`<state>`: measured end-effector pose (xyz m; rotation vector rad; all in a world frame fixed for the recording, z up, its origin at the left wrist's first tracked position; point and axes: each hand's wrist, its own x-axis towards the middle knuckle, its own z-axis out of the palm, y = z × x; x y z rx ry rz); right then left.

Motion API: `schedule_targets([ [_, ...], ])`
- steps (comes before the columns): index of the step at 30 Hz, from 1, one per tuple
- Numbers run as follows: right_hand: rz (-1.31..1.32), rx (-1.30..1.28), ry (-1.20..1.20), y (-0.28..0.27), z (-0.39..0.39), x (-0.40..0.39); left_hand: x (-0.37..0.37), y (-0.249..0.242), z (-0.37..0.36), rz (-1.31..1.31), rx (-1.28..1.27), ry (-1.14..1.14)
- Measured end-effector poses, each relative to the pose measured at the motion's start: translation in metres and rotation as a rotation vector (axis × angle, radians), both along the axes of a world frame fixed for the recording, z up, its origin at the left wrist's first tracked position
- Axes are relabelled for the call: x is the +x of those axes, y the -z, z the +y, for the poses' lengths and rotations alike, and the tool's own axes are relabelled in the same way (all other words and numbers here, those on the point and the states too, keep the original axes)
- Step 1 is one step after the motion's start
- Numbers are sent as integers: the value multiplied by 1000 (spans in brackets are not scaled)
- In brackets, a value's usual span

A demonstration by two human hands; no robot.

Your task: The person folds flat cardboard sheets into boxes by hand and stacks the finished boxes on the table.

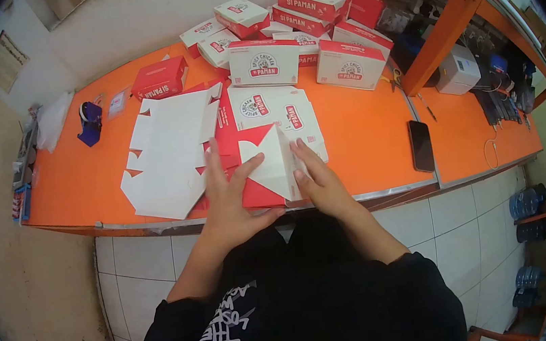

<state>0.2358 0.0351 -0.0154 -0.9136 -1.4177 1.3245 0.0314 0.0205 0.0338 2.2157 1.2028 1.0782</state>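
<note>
A partly folded red-and-white cardboard food box point(265, 161) lies at the table's front edge, its white inner side up and a panel raised on the right. My left hand point(235, 195) is open and spread, one fingertip on the white flap and the thumb near the front edge. My right hand point(321, 181) has its fingers stretched against the raised panel, holding nothing between them. A flat unfolded box blank point(171, 149), white side up, lies left of my left hand. Beyond my hands lies a flat printed box blank point(271, 102), with red card beside it.
Several folded boxes point(263, 62) are piled along the wall, with one red box point(161, 78) apart on the left. A blue tape dispenser point(90, 121) stands farther left. At right are a phone point(421, 145), scissors point(397, 79) and an orange wooden shelf frame point(439, 27).
</note>
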Motion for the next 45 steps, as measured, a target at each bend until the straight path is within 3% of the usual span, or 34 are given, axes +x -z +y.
schedule_targets([
  [1, 77, 108, 19, -15, -4, -7, 3, 7, 4, -89, -72, 61],
  [5, -378, 345, -58, -67, -14, -3, 4, 16, 6, -58, -4, 145],
  [8, -410, 484, -213, -76, -4, 20, -3, 7, 7, -267, -78, 198],
  [10, -446, 578, -303, -76, 0, 29, -3, 4, 7, -163, 46, 152],
  [11, -421, 559, -225, -76, -2, 24, -2, 2, 8, -108, 110, 130],
  [13, -370, 510, -68, -80, -13, 7, 14, -4, 5, -239, 186, 219],
  [16, -304, 473, 56, -87, -27, -8, 12, -7, 10, -209, 236, 149],
  [19, -348, 520, -17, -84, -12, 17, -11, -23, 5, -62, 108, 106],
  [20, -246, 387, -39, -94, -12, 24, -20, -36, 1, 30, 20, 154],
  [21, -330, 434, -67, -97, -11, 28, -25, -45, -1, 120, -65, 202],
  [24, -698, 614, -144, -113, -17, 23, -16, -42, -7, 39, -74, 94],
  [28, -524, 774, -272, -99, -19, 3, -10, -31, -3, -173, 44, 92],
  [32, -430, 851, -320, -79, -15, 8, -17, -28, -3, -114, -55, 167],
  [34, -340, 735, -320, -81, -19, -10, -10, -25, -2, -148, 7, 160],
  [35, -296, 682, -318, -84, -20, -16, -8, -20, -2, -331, -38, 181],
  [38, -544, 770, -244, -86, -18, -17, -5, -17, 7, -924, -207, 240],
  [41, -530, 669, -239, -64, -4, -18, -16, -61, 1, -1149, -473, 334],
  [42, -503, 682, -199, -65, -2, -18, -15, -53, 1, -1095, -564, 323],
  [44, -450, 717, -117, -73, 2, -18, -20, -10, -4, -744, -629, 494],
  [45, -423, 733, -75, -77, 3, -18, -1, -2, -5, -595, -344, 555],
])
